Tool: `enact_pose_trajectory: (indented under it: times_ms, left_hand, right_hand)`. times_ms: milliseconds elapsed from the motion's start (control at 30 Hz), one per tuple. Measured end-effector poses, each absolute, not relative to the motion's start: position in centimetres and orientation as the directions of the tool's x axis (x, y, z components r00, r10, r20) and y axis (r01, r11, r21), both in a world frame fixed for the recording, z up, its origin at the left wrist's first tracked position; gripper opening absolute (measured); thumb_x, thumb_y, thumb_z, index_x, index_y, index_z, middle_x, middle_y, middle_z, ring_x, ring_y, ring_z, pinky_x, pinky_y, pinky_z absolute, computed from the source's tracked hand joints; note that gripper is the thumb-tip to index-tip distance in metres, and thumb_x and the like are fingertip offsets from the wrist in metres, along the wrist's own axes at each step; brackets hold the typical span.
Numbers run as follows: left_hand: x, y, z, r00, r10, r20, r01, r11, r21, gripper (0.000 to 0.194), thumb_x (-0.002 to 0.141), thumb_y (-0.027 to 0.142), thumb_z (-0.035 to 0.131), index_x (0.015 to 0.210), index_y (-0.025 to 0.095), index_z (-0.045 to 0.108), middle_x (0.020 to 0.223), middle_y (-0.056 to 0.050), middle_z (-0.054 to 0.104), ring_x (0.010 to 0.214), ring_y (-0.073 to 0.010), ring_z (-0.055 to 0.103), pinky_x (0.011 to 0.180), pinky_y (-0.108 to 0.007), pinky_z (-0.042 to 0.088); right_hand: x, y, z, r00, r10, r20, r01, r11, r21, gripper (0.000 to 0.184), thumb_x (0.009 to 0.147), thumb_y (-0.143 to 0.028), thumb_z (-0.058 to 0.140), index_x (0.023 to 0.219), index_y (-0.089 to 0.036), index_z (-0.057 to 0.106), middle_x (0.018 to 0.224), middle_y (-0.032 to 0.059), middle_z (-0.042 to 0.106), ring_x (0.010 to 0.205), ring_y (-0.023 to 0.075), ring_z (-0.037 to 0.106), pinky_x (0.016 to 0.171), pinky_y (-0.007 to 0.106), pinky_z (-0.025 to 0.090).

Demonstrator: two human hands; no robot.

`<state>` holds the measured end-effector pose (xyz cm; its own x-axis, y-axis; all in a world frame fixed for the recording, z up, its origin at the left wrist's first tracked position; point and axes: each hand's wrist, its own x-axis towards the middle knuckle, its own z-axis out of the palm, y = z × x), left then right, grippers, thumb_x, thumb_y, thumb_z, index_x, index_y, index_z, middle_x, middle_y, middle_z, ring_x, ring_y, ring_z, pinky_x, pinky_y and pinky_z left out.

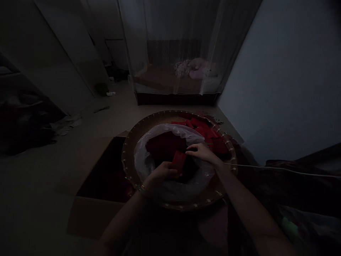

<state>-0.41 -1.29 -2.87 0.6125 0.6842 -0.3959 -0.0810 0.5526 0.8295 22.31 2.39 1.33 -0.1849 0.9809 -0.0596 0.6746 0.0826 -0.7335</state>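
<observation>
A round woven tray (133,137) sits in front of me in a dim room. On it lies an open clear plastic bag (145,156) full of dark red pieces. My left hand (163,172) is closed on a red folded piece (179,160) over the bag's mouth. My right hand (203,153) pinches the same piece at its upper edge, fingers bent. More red pieces (206,133) lie loose in a pile on the tray's far right side. A bangle shows on my left wrist.
An open cardboard box (102,177) stands left of the tray. A bed under a mosquito net (176,78) is at the back. A white cord (279,170) runs across on the right. Scraps lie on the floor at left.
</observation>
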Motion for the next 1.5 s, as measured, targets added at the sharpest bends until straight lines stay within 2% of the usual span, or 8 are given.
enact_pose_trajectory:
  times_ms: [233,467,733,967,1133,1233,1400,1500]
  left_hand:
    - [-0.6,-1.1,-3.1,0.546,0.741,-0.391,-0.103,0.522,0.847,0.035,0.057,0.022,0.076,0.089,0.008,0.067,0.083,-0.010,0.070,0.075,-0.0172,0.065,0.070,-0.025,0.049]
    - [-0.5,-0.6,-3.8,0.457,0.803,-0.383,-0.185,0.507,0.842,0.036,0.056,0.020,0.076,0.089,0.009,0.067,0.084,-0.009,0.070,0.076,-0.0174,0.066,0.069,-0.026,0.050]
    - [-0.5,-1.1,-3.2,0.596,0.708,-0.377,-0.028,0.488,0.872,0.030,0.058,0.022,0.076,0.083,0.008,0.067,0.073,-0.008,0.069,0.067,-0.0149,0.064,0.066,-0.025,0.048]
    - [-0.7,-1.3,-2.5,0.631,0.685,-0.364,0.013,0.460,0.888,0.027,0.060,0.019,0.074,0.083,0.008,0.068,0.072,-0.006,0.068,0.062,-0.0120,0.062,0.061,-0.021,0.045]
    - [-0.7,-1.5,-2.6,0.656,0.658,-0.371,0.014,0.480,0.877,0.030,0.060,0.020,0.074,0.086,0.008,0.068,0.074,-0.008,0.069,0.066,-0.0149,0.064,0.063,-0.022,0.046]
    - [-0.6,-1.5,-2.9,0.649,0.660,-0.377,-0.006,0.501,0.866,0.032,0.059,0.021,0.075,0.087,0.008,0.067,0.073,-0.008,0.070,0.066,-0.0159,0.065,0.063,-0.023,0.047]
    - [-0.4,-0.9,-2.4,0.341,0.911,-0.230,-0.367,0.354,0.860,0.042,0.060,0.030,0.078,0.094,0.011,0.063,0.086,-0.010,0.070,0.070,-0.0186,0.067,0.066,-0.027,0.050]
    - [-0.9,-0.2,-1.7,0.011,0.994,-0.108,-0.632,0.091,0.769,0.051,0.067,0.038,0.073,0.111,0.020,0.054,0.105,-0.009,0.067,0.079,-0.0182,0.067,0.071,-0.029,0.051]
  right_hand:
    - [24.2,2.5,0.6,-0.097,0.994,-0.044,0.556,0.018,-0.831,0.042,0.070,-0.049,0.062,0.097,-0.016,0.069,0.098,0.0065,0.070,0.091,0.0228,0.063,0.078,0.031,0.047]
    - [25.3,1.0,-2.7,-0.121,0.980,-0.160,0.677,-0.036,-0.735,0.043,0.064,-0.043,0.070,0.097,-0.015,0.069,0.096,0.0085,0.070,0.086,0.0254,0.064,0.075,0.034,0.048]
    - [19.7,1.7,1.1,-0.070,0.958,0.279,0.667,0.252,-0.701,0.032,0.089,-0.041,0.043,0.095,-0.020,0.066,0.094,0.0058,0.070,0.086,0.0188,0.062,0.076,0.028,0.044]
    - [17.6,3.0,2.1,-0.236,0.922,0.306,0.764,0.370,-0.529,0.028,0.085,-0.036,0.052,0.064,-0.018,0.057,0.065,0.0032,0.063,0.062,0.0148,0.056,0.061,0.026,0.037]
    - [18.0,2.5,1.8,-0.225,0.933,0.282,0.731,0.353,-0.584,0.035,0.087,-0.041,0.046,0.061,-0.019,0.053,0.060,0.0014,0.058,0.055,0.0132,0.051,0.057,0.026,0.035]
    - [18.5,3.0,1.1,-0.145,0.961,0.236,0.639,0.273,-0.719,0.043,0.085,-0.053,0.042,0.062,-0.019,0.055,0.057,0.0008,0.057,0.054,0.0128,0.051,0.053,0.024,0.037]
    - [19.8,5.0,-1.0,0.035,0.999,-0.039,0.324,-0.048,-0.945,0.056,0.090,-0.053,0.017,0.087,-0.017,0.060,0.060,0.0021,0.057,0.045,0.0114,0.052,0.041,0.021,0.039]
    - [19.6,5.1,-2.0,-0.012,1.000,0.022,0.470,0.025,-0.882,0.038,0.091,-0.041,0.032,0.092,-0.016,0.062,0.071,0.0047,0.063,0.057,0.0136,0.059,0.050,0.024,0.047]
